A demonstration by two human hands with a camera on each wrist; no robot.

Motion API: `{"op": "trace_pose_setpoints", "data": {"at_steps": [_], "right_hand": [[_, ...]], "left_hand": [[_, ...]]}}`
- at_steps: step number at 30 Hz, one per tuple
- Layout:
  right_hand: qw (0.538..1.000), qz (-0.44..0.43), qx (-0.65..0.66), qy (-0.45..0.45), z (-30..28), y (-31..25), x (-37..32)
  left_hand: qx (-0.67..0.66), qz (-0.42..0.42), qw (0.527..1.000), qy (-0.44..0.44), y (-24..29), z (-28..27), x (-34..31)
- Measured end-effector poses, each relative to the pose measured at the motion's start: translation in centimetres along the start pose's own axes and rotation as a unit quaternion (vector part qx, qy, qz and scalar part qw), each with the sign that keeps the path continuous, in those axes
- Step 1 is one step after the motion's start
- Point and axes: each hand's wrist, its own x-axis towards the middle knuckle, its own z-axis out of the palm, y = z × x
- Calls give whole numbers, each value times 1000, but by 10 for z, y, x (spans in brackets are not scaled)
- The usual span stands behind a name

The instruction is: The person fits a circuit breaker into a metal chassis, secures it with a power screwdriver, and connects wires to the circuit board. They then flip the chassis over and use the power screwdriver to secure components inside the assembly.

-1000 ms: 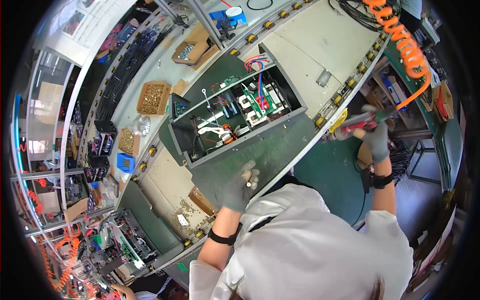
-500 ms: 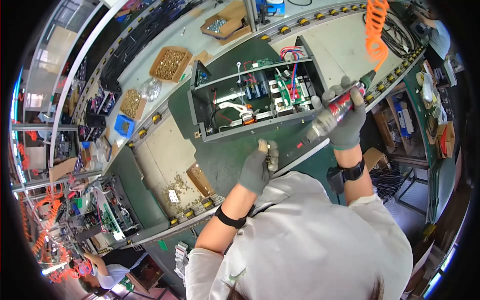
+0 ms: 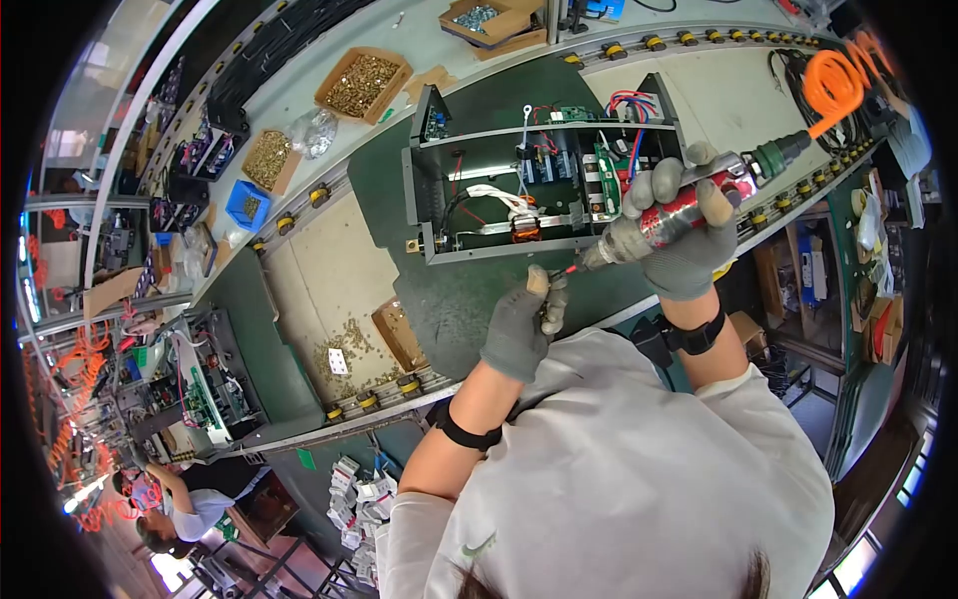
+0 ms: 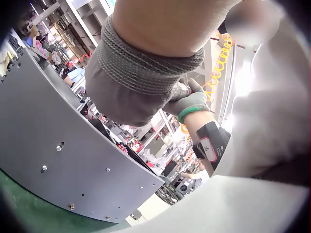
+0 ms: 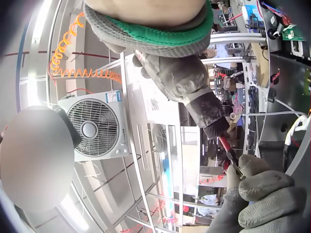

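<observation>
My gloved right hand (image 3: 694, 250) grips a red and grey air screwdriver (image 3: 684, 213) by its body. The tool is tilted, its red-collared bit (image 5: 226, 144) pointing down to the left. At the bit's tip, my gloved left hand (image 3: 524, 324) pinches a small screw (image 5: 238, 173) between thumb and fingers. Both hands are over the front edge of the bench, before an open grey metal case (image 3: 474, 255) with circuit boards, capacitors and wires inside. The left wrist view has the case's side panel (image 4: 73, 136) with several screws in it; the left fingers are hidden there.
A coiled orange air hose (image 3: 833, 90) runs from the screwdriver. Beyond the case stand a cardboard box of brass screws (image 3: 364, 85) and a blue bin (image 3: 246, 205). Loose screws (image 3: 349, 344) lie on the bench at left. Roller rails (image 3: 369, 401) edge the line.
My right hand has brought the screwdriver in from the far right to the left hand. The left hand's thumb and fingers have come to the bit tip.
</observation>
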Motion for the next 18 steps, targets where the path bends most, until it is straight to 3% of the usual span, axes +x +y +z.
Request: {"op": "trace_pose_setpoints", "data": {"at_steps": [5,10,14,16,18], "right_hand": [[998,-8,-4,-67,-3,-2,-1],[994,-23,10,-110,-9,-6,3],[997,-42,23,-60,-17,-11,9],[997,-58,23,-50,-24,-15,12],[997,-65,15,-49,-31,-18,15]], "left_hand": [[51,0,998,24,-3,0,7],[96,52,993,33,1,18,15],[51,-13,996,76,21,22,28],[295,147,930,162,36,18,31],[465,304,811,185,47,16,47]]}}
